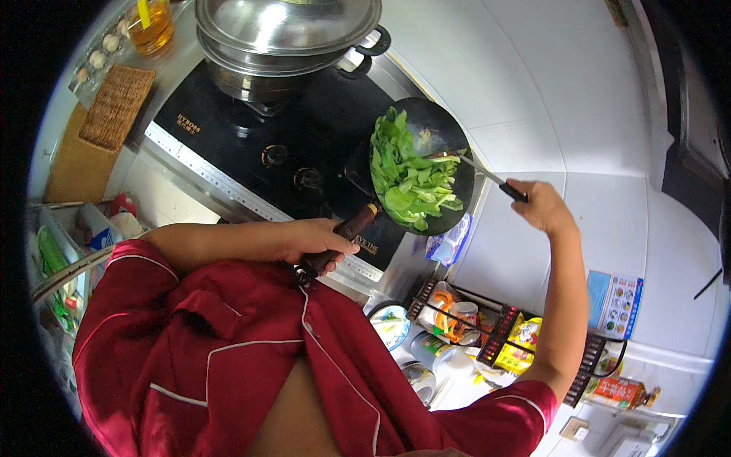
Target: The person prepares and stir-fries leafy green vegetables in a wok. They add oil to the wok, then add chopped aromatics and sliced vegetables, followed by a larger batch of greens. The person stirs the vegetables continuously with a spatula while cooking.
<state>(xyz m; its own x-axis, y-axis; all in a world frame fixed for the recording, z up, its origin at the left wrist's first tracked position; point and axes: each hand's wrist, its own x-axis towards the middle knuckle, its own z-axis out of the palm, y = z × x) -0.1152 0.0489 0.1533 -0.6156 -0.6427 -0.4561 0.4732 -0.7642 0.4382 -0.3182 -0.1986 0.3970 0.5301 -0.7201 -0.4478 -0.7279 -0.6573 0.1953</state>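
A dark wok (420, 111) rests over the right burner of a black glass gas hob (228, 143). Leafy green vegetables (408, 171) heap up in it, mostly on its left side, with pale stems toward the right. My left hand (322, 243) grips the wok's brown handle (357, 221) close to my body. In my right hand (539, 203) is the black grip of a metal spatula (482, 170), which reaches in over the wok's right rim. The spatula's far end is hidden among the greens.
A lidded steel steamer pot (285, 34) stands on the left burner. Beyond it are a jug of amber liquid (151, 28), eggs (110, 43) and a woven basket (117, 105). A dark rack (497, 337) of seasonings lines the tiled wall (514, 85) under my right arm.
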